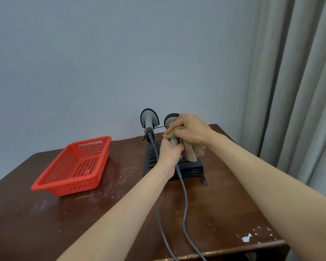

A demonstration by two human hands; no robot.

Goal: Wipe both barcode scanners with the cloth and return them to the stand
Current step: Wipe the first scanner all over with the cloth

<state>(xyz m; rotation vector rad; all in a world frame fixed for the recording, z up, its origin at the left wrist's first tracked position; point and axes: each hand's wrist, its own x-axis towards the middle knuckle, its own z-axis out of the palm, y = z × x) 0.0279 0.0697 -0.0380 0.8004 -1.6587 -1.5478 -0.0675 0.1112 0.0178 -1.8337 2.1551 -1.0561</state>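
Two grey barcode scanners with dark heads are at the back of the table. The left scanner (149, 119) rests upright on the black slotted stand (190, 167). The right scanner (170, 118) is held above the stand, its handle gripped from below by my left hand (170, 150). My right hand (191, 129) presses a beige cloth (191, 150) against that scanner's neck, and the cloth's loose end hangs down to the right. The cloth and my hands hide most of this scanner's body.
A red perforated plastic basket (72, 166) stands on the dark wooden table (83, 213) to the left. Two grey cables (184, 200) run from the scanners to the table's front edge. A grey curtain (299, 81) hangs at the right, a plain wall behind.
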